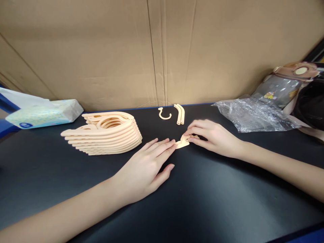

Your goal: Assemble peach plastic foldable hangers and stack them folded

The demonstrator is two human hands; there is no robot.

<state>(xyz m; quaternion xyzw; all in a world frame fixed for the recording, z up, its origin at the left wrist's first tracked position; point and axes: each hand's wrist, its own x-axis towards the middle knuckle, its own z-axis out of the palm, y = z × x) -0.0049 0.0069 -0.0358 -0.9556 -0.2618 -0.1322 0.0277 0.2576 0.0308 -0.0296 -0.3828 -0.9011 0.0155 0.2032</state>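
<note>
A small cream plastic piece (182, 143) lies on the black table (217, 202) between my hands. My left hand (148, 167) lies flat, fingers stretched out, fingertips touching the piece's left end. My right hand (215, 136) curls its fingers over the piece's right end and pinches it. Left of my hands stands a stack of several cream folded hanger parts (106, 133). Behind the piece lie a cream hook (164, 114) and a pair of curved cream arms (180, 114).
A brown cardboard wall (152, 50) closes the back of the table. A tissue pack (43, 113) sits at the far left. A crumpled clear plastic bag (253, 114) and a grey bottle with a brown lid (286, 86) are at the right.
</note>
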